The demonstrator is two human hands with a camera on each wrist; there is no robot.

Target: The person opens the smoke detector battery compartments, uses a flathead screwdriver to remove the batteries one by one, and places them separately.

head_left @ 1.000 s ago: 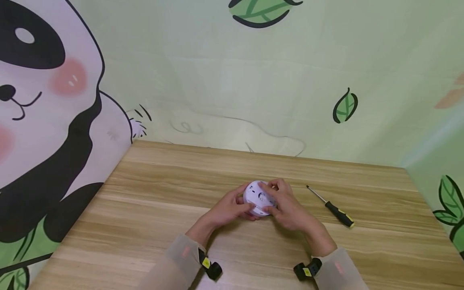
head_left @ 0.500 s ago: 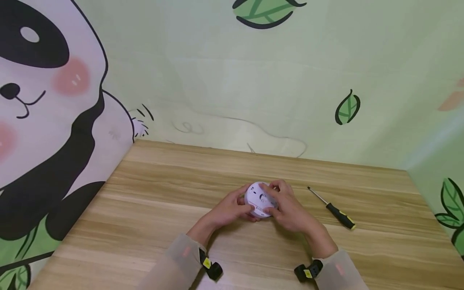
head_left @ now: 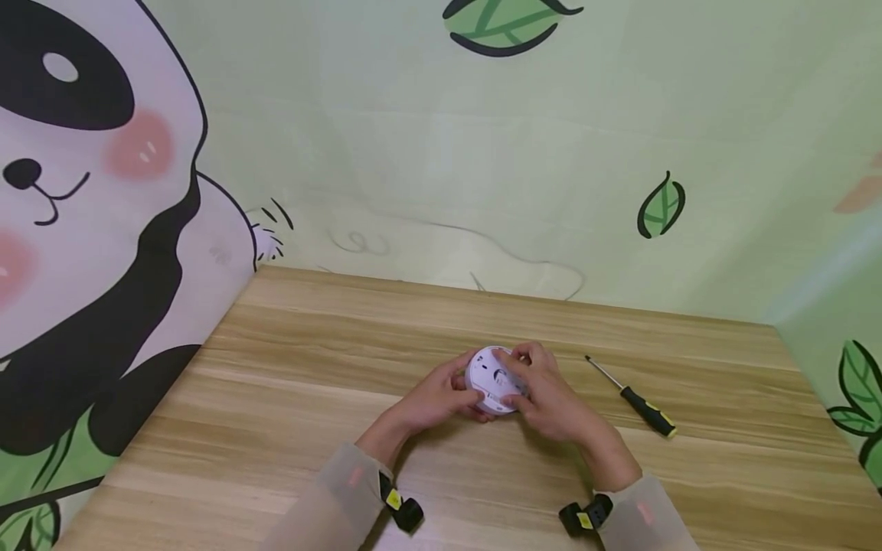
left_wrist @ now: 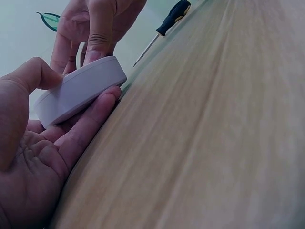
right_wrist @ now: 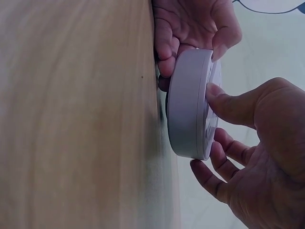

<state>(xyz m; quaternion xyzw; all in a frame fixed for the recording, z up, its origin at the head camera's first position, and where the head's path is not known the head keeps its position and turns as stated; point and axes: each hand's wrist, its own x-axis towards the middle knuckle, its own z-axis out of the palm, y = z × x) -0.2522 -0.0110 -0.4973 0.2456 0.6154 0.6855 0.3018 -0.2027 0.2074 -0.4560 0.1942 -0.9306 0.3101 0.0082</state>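
Observation:
A round white smoke alarm (head_left: 486, 376) is held over the wooden table, its slotted back face turned up. My left hand (head_left: 436, 395) grips its near left side, thumb on the upper rim and fingers underneath. From the right, my right hand (head_left: 553, 398) holds it with thumb and fingertips on the back face and far edge. The left wrist view shows the smooth side wall of the smoke alarm (left_wrist: 83, 91) tilted above the left fingers. In the right wrist view a thin seam runs round the smoke alarm (right_wrist: 187, 105), close to the back face.
A screwdriver (head_left: 646, 411) with a black and yellow handle lies right of the hands, its tip pointing away. The wooden table (head_left: 310, 329) meets a pale green printed wall (head_left: 386, 153) at the back. A panda print covers the left side.
Both hands keep their hold on the smoke alarm and barely move. The whole head view has shifted slightly.

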